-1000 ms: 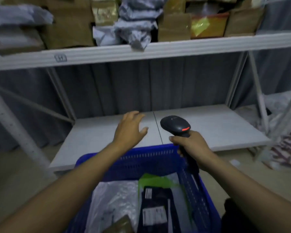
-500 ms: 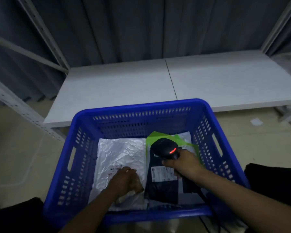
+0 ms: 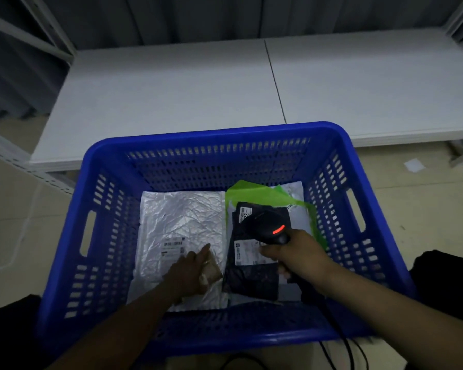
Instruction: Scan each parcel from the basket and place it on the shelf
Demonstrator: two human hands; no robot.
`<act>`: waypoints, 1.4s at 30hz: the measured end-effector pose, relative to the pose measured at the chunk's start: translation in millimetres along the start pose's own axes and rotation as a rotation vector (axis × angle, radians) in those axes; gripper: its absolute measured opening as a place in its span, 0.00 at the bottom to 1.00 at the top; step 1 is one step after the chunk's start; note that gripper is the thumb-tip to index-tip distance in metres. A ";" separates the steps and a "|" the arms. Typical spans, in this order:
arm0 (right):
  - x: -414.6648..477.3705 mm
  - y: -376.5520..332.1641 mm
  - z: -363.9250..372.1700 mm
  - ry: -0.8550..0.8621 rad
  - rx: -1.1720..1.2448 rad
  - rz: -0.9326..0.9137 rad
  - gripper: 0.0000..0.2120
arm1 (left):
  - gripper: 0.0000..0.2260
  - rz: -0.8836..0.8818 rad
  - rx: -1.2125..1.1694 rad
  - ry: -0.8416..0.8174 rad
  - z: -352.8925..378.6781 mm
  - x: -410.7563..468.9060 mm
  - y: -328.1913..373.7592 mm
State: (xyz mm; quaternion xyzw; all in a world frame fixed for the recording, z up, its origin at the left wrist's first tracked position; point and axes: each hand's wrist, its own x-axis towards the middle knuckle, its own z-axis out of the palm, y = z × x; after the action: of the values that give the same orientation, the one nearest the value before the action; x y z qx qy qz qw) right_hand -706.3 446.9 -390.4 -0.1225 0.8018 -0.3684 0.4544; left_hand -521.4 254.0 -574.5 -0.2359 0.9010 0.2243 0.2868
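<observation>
In the blue perforated plastic basket (image 3: pixel 211 132), a small brown cardboard parcel (image 3: pixel 212 271) is gripped by the left hand (image 3: pixel 189 273), a black scanner (image 3: pixel 270 227) by the right hand (image 3: pixel 298 259).

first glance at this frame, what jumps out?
The blue basket fills the middle, in front of a white shelf. Inside it the right hand holds a black scanner, red light glowing, over a black parcel. The left hand grips a small brown parcel on a crinkled silver mailer.
</observation>
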 end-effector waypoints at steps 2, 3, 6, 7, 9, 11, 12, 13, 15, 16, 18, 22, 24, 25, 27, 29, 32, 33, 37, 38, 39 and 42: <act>-2.2 0.6 -1.1 0.003 0.007 -0.012 0.07 | 0.53 0.011 -0.133 0.061 -11.6 -5.3 8.2; -3.4 1.1 -1.5 0.001 0.013 -0.015 0.07 | 0.52 0.018 -0.227 0.105 -19.1 -7.8 12.6; -9.0 -1.7 -3.0 0.006 0.052 -0.030 0.07 | 0.48 -0.020 -0.594 0.261 -50.0 -20.0 33.3; -9.2 -2.3 -3.4 0.012 0.076 -0.045 0.09 | 0.45 -0.021 -0.709 0.321 -59.4 -23.0 41.4; -10.4 -6.2 -4.7 0.023 0.132 -0.064 0.12 | 0.36 -0.017 -0.906 0.431 -80.9 -32.4 61.7; -12.4 -11.2 -5.7 0.016 0.199 -0.081 0.12 | 0.28 -0.042 -1.055 0.521 -98.7 -43.3 79.6; -14.5 -14.2 -6.0 0.004 0.242 -0.086 0.12 | 0.25 -0.064 -1.126 0.559 -106.5 -50.0 87.6; -14.6 -15.6 -5.4 -0.005 0.294 -0.084 0.12 | 0.23 -0.084 -1.208 0.595 -112.0 -56.5 93.6; -18.0 -20.2 -3.9 -0.019 0.371 -0.084 0.17 | 0.22 -0.130 -1.361 0.614 -122.0 -73.5 102.8; -21.0 -23.6 -3.4 -0.027 0.400 -0.090 0.20 | 0.21 -0.150 -1.409 0.618 -125.2 -81.6 105.0; -25.0 -29.7 -3.1 -0.051 0.458 -0.127 0.24 | 0.18 -0.168 -1.446 0.652 -130.2 -98.3 106.6; -33.2 -46.5 -7.9 -0.052 0.451 -0.261 0.11 | 0.25 -0.210 -1.300 0.673 -145.7 -129.2 100.5; -34.5 -52.1 -11.8 -0.060 0.442 -0.300 0.09 | 0.22 -0.206 -1.263 0.621 -154.2 -140.3 94.3; -36.6 -55.4 -13.7 -0.076 0.442 -0.316 0.10 | 0.23 -0.204 -1.269 0.587 -157.2 -145.2 92.5; -40.6 -61.4 -16.6 -0.088 0.411 -0.356 0.11 | 0.22 -0.193 -1.269 0.575 -161.2 -155.4 89.5; -44.2 -65.8 -19.6 -0.062 0.303 -0.401 0.12 | 0.21 -0.197 -1.299 0.632 -163.1 -161.8 83.3; -51.5 -71.2 -28.1 -0.052 -0.028 -0.491 0.08 | 0.25 -0.242 -1.348 0.698 -166.3 -167.0 68.0; -54.6 -72.9 -30.7 -0.052 -0.174 -0.527 0.07 | 0.26 -0.250 -1.367 0.704 -166.9 -167.2 61.8; -63.8 -72.8 -34.0 -0.130 -0.462 -0.566 0.09 | 0.29 -0.293 -1.294 0.693 -168.2 -169.4 43.7; -64.3 -71.2 -33.8 -0.137 -0.500 -0.566 0.11 | 0.30 -0.311 -1.260 0.691 -167.5 -169.5 40.8; -64.8 -69.8 -34.0 -0.135 -0.540 -0.571 0.12 | 0.30 -0.328 -1.235 0.690 -166.8 -169.5 38.6; -68.9 -69.2 -36.3 -0.130 -0.620 -0.598 0.13 | 0.31 -0.359 -1.184 0.687 -164.5 -167.6 35.3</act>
State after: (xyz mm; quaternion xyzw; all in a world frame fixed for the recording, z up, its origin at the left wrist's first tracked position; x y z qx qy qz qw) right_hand -707.2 452.5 -286.3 -0.5028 0.7734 -0.2173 0.3190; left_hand -487.1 242.8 -339.8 -0.5544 0.6145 0.5387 -0.1577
